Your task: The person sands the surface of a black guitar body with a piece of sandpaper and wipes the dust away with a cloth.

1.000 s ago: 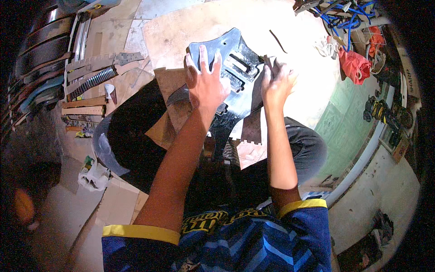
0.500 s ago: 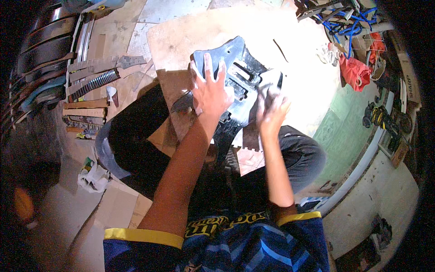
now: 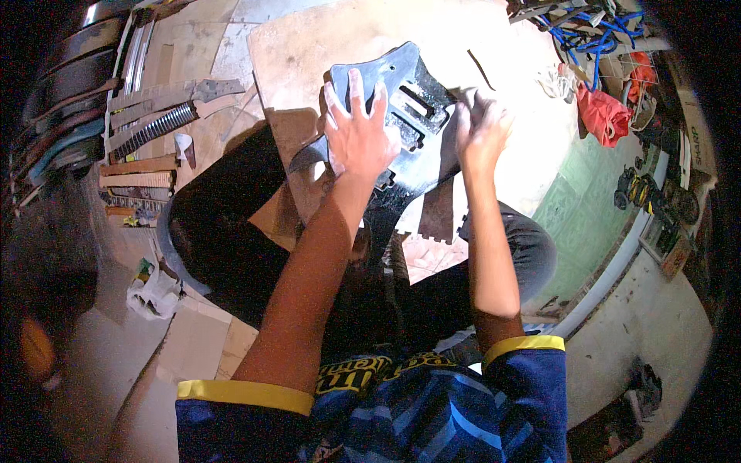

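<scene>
A dark electric guitar body (image 3: 423,158) with rectangular pickup cut-outs lies tilted in front of me, its near end between my legs. Pale dust coats part of its upper left. My left hand (image 3: 360,139) rests on top of it, palm down and fingers spread. Beside the body's right edge is my right hand (image 3: 482,131), its dusty fingers curled together. Something small and greyish seems to be in those fingers, but glare hides what it is. Under the body is a large tan board (image 3: 293,69), brightly lit on the right.
Left on the floor lie guitar necks (image 3: 154,143), a small white cup (image 3: 184,148) and a white plastic bag (image 3: 154,293). Dark curved pieces (image 3: 73,85) are stacked at far left. A red cloth bag (image 3: 602,116) and blue cord (image 3: 594,46) sit at upper right, above green flooring (image 3: 575,201).
My right hand has moved up and to the right along the body's edge. The left hand stays spread on the guitar body, and the view has shifted slightly.
</scene>
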A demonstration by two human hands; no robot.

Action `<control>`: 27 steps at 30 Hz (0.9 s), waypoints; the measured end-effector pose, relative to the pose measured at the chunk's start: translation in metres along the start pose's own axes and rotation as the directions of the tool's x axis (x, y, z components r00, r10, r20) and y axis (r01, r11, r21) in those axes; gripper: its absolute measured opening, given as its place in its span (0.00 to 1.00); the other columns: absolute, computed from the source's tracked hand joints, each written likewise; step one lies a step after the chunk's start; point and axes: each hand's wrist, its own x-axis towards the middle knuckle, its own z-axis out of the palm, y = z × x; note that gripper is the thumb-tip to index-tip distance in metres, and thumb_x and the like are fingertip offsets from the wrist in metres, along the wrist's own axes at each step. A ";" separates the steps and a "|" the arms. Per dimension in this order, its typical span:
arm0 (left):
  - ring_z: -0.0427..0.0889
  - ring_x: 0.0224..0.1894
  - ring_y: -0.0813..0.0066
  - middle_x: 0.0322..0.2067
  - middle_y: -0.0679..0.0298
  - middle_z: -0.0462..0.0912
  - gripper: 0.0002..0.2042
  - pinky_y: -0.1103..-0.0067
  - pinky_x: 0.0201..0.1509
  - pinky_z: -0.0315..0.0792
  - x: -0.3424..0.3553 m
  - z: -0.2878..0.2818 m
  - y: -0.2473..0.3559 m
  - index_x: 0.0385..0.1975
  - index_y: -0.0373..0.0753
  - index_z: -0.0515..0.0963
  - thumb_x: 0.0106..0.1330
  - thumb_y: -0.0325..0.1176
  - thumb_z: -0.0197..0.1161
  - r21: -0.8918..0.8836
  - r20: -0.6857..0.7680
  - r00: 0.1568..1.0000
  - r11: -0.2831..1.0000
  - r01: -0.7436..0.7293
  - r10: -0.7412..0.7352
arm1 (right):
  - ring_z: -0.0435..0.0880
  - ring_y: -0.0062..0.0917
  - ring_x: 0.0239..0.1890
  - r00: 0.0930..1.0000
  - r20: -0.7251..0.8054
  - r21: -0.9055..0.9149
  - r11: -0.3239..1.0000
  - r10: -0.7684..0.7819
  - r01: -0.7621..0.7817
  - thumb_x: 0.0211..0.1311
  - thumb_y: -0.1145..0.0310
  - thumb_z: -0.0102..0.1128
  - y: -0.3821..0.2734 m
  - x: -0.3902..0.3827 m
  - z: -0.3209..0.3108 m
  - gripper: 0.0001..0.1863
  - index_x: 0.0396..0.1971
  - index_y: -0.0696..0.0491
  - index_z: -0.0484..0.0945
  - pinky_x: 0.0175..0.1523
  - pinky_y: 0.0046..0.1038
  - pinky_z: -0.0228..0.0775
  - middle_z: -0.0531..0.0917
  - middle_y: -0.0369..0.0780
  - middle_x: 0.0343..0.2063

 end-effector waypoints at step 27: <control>0.47 0.78 0.32 0.80 0.56 0.48 0.43 0.45 0.69 0.63 -0.001 -0.001 0.001 0.75 0.59 0.63 0.55 0.45 0.70 0.008 0.047 0.999 1.000 0.010 -0.011 | 0.78 0.50 0.46 0.998 -0.023 0.056 0.997 -0.056 0.057 0.62 0.71 0.68 0.003 -0.007 -0.002 0.18 0.49 0.62 0.79 0.55 0.46 0.70 0.81 0.54 0.43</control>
